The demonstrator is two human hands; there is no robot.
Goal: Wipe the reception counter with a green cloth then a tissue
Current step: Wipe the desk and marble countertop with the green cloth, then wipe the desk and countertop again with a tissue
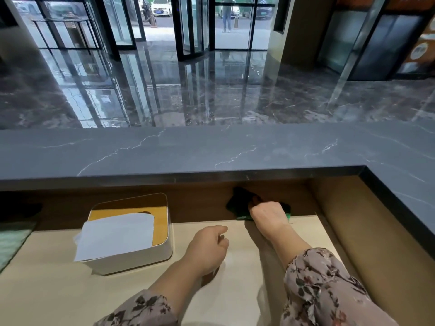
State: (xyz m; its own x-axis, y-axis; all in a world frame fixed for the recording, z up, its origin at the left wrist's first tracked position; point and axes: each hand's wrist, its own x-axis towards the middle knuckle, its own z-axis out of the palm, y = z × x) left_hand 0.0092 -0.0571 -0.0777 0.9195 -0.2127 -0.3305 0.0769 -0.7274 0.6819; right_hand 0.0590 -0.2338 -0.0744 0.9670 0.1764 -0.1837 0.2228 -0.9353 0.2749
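Note:
A dark green cloth point(237, 201) lies at the back of the lower desk, under the overhang of the grey marble reception counter point(211, 149). My right hand point(268, 214) reaches under that overhang and grips the cloth; part of the cloth is hidden behind the hand and in shadow. My left hand point(209, 245) hovers over the pale desk with fingers loosely curled, holding nothing. A white tissue box point(162, 250) with a yellow lid stands to the left, one white tissue point(115, 234) sticking out of it.
The lower desk point(58, 290) is pale wood. The marble counter turns a corner on the right point(400, 184), with a brown side panel point(353, 231) beneath. A dark object point(16, 211) and a greenish mat point(11, 241) sit at far left.

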